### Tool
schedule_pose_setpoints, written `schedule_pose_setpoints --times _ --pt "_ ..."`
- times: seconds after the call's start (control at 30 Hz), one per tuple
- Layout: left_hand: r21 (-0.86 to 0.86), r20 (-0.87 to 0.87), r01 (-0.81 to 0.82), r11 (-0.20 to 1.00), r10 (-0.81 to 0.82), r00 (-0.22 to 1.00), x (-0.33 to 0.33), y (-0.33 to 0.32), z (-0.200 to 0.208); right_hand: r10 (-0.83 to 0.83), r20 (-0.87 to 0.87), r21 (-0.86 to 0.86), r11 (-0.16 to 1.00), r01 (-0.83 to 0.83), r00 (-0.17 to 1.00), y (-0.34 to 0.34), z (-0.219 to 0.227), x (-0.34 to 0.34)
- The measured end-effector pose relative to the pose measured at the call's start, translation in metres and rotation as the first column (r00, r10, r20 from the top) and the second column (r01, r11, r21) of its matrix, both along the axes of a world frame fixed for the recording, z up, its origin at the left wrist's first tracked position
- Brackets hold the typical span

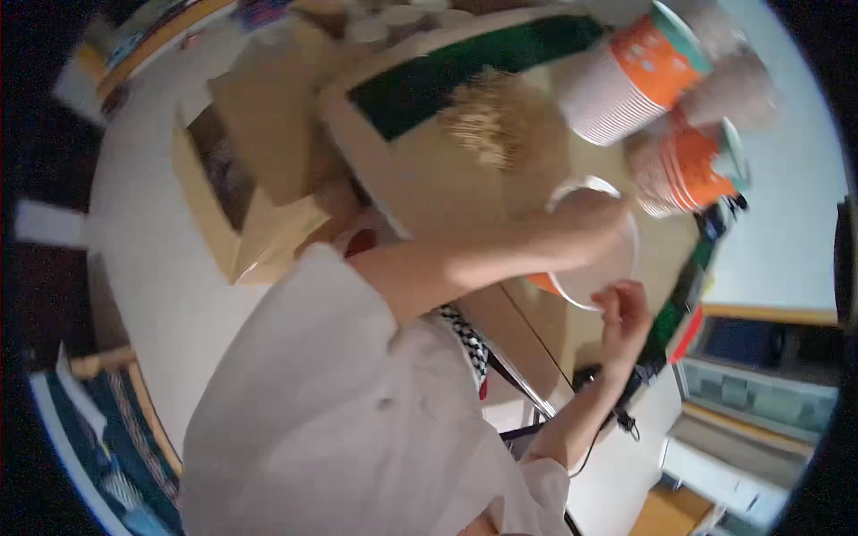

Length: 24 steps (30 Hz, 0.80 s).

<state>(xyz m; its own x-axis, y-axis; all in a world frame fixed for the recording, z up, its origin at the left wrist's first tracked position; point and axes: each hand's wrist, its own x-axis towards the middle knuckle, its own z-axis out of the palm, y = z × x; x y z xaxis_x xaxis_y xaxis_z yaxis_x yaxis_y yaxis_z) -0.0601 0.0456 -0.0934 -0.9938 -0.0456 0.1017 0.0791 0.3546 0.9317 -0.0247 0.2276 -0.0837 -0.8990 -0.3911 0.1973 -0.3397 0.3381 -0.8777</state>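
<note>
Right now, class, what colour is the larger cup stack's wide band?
Orange band, best in the head view.

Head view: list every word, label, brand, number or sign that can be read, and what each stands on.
No text can be read.
Tall stack of orange-and-white paper cups: pale marks on the orange, too blurred to read.
Shorter stack of orange-and-white paper cups: none legible.
Pale round container with a white rim: none legible.
Open tan box: none legible.
</note>
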Motion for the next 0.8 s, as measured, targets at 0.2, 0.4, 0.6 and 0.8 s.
schedule_pose_setpoints --times 0.2,0.4,0.6,0.8 --pt "-0.415 -0.475 0.091 0.905 -0.301 0.827 0.041 -0.003 0.005 -0.130 0.077 -0.091 0.986 0.137 0.989 -0.001 -0.007 0.004" --pt "-0.415 -0.030 0.372 0.830 -0.421 0.906 0.032 0.011 0.009 -0.178 0.024 -0.156 0.971 0.179 0.984 -0.005 -0.013 0.004" --pt "-0.088 -0.003 0.374 0.923 -0.375 0.927 0.030 0.013 0.005 -0.219 -0.082 -0.078 0.974 0.213 0.972 0.007 -0.018 -0.004" --pt "-0.103 -0.069 0.357 0.928 -0.365 0.929 0.033 0.025 0.002 -0.194 0.000 -0.163 0.968 0.191 0.981 0.003 -0.019 -0.004"
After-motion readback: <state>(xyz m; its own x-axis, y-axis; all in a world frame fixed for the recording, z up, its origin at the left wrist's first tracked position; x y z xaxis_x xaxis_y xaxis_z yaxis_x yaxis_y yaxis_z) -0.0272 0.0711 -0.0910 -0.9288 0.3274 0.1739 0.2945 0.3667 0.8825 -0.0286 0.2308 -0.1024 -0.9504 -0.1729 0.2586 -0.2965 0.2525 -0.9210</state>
